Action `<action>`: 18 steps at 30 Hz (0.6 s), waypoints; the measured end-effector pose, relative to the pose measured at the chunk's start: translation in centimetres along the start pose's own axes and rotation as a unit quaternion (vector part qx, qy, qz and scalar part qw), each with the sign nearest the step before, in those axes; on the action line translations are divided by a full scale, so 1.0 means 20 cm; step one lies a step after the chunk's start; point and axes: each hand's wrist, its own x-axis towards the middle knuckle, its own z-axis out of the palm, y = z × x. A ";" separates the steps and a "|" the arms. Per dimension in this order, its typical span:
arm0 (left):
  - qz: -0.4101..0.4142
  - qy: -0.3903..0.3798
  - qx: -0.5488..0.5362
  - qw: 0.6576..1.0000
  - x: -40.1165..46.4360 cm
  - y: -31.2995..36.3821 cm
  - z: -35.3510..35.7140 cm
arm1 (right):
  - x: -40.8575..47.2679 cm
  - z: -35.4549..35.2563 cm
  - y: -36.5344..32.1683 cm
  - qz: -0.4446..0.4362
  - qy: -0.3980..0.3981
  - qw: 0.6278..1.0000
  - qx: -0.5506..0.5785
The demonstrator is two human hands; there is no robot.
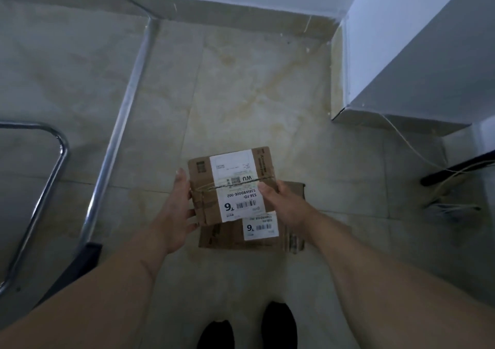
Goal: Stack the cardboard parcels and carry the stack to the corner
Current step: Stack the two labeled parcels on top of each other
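A brown cardboard parcel with a white shipping label and string around it is held between both hands above the floor. My left hand grips its left side, fingers under the edge. My right hand grips its right side. Under and slightly nearer than it is a second cardboard parcel, also labelled, lying flat; whether it rests on the floor or is carried with the upper one I cannot tell. The upper parcel sits skewed over the lower one. The room corner lies ahead.
Beige tiled floor stretches ahead to a white wall. A chrome table leg and chair frame stand at left. A white cabinet stands at right, with cables and a black base beside it. My shoes show at the bottom.
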 end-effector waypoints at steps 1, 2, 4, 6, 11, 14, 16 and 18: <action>-0.007 -0.003 0.015 1.000 0.00 -0.01 0.05 | -0.02 -0.02 0.05 0.005 0.002 1.000 0.015; -0.014 -0.005 0.025 1.000 0.01 -0.03 0.08 | -0.03 -0.04 0.10 0.006 0.006 1.000 0.023; -0.016 -0.013 0.049 0.999 0.00 -0.06 0.14 | -0.05 -0.04 0.18 0.011 0.020 0.999 0.035; -0.019 -0.024 0.076 0.997 -0.02 -0.07 0.21 | -0.06 -0.04 0.28 0.029 0.040 0.997 0.064; -0.016 -0.021 0.127 0.992 0.00 -0.10 0.24 | -0.09 -0.03 0.37 0.037 0.031 0.994 0.103; -0.017 -0.015 0.135 0.991 0.01 -0.12 0.25 | -0.08 -0.02 0.39 0.043 0.030 0.993 0.109; -0.023 -0.015 0.139 0.990 0.03 -0.13 0.25 | -0.06 -0.01 0.41 0.040 0.029 0.992 0.112; -0.025 -0.015 0.134 0.991 0.05 -0.14 0.24 | -0.05 -0.01 0.42 0.039 0.022 0.992 0.119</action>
